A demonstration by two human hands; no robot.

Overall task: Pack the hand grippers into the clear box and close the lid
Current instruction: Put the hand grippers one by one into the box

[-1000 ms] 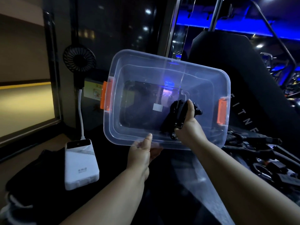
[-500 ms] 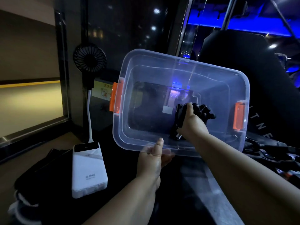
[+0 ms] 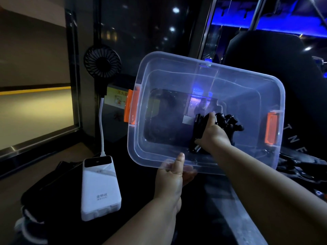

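A clear plastic box (image 3: 159, 71) with orange side latches is tilted so its opening faces me. My left hand (image 3: 170, 177) grips its near rim, thumb on the inside edge. My right hand (image 3: 213, 136) reaches into the box and holds a bundle of black hand grippers (image 3: 224, 121) with metal springs, down near the box's bottom. More black hand grippers (image 3: 300, 167) lie in a dark pile at the right, behind the box. No lid is visible.
A white power bank (image 3: 100, 188) lies at the left, its white cable running up to a small black fan (image 3: 102, 61). A dark bag (image 3: 46, 188) sits under it. A black padded gym bench (image 3: 283, 68) stands behind the box.
My right hand has pushed the hand grippers deeper into the box. My view shifted left, so the box and hands sit further right in frame. The left hand keeps its hold.
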